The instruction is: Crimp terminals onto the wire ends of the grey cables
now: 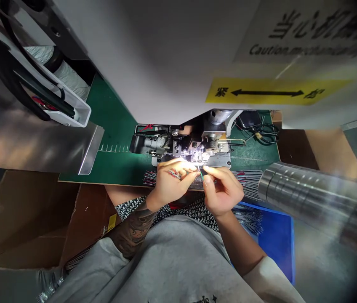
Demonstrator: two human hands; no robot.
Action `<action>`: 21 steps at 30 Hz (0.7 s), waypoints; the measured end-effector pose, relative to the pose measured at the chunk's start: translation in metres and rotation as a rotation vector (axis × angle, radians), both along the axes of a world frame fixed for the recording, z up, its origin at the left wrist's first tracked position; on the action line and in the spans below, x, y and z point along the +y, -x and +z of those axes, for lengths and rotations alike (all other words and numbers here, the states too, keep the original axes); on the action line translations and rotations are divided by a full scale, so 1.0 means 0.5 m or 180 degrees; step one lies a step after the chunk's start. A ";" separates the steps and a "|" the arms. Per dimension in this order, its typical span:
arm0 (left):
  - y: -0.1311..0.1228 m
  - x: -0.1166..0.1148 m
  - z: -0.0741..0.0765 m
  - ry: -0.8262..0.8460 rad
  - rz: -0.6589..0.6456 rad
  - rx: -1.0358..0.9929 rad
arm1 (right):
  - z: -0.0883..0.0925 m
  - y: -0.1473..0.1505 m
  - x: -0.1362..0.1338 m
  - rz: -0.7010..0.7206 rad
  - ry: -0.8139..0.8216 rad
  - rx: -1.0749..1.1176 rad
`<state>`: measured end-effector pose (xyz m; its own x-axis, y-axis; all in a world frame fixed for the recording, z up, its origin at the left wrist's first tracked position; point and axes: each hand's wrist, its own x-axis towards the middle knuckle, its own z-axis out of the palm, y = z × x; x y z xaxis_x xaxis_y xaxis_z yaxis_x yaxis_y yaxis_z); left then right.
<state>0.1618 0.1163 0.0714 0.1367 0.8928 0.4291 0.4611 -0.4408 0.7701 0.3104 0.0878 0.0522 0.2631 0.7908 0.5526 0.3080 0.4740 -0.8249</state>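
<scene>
Side by side at the lit head of a crimping machine (194, 145), my two hands work close together. My left hand (172, 184) is closed, with thin coloured wires (174, 173) gathered in its fingers and its thumb pinched toward the right. My right hand (223, 190) is closed too, thumb and forefinger pinching a thin green wire (201, 174) right below the bright working point. The wire's tip is lost in the glare. Beneath both hands lies a bundle of grey wires (248, 180) with some red ends, along the bench edge.
A green bench top (115, 166) carries a strip of small terminals (113, 148) leading in from the left. A metal plate (86, 151) juts in there, and a shiny metal cylinder (279, 185) at right. Below are a blue bin (281, 240) and a cardboard box (30, 219).
</scene>
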 end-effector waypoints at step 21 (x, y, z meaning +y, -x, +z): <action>-0.023 0.002 -0.003 -0.0151 0.0260 0.0026 | 0.030 0.008 0.032 -0.0072 0.0103 -0.0494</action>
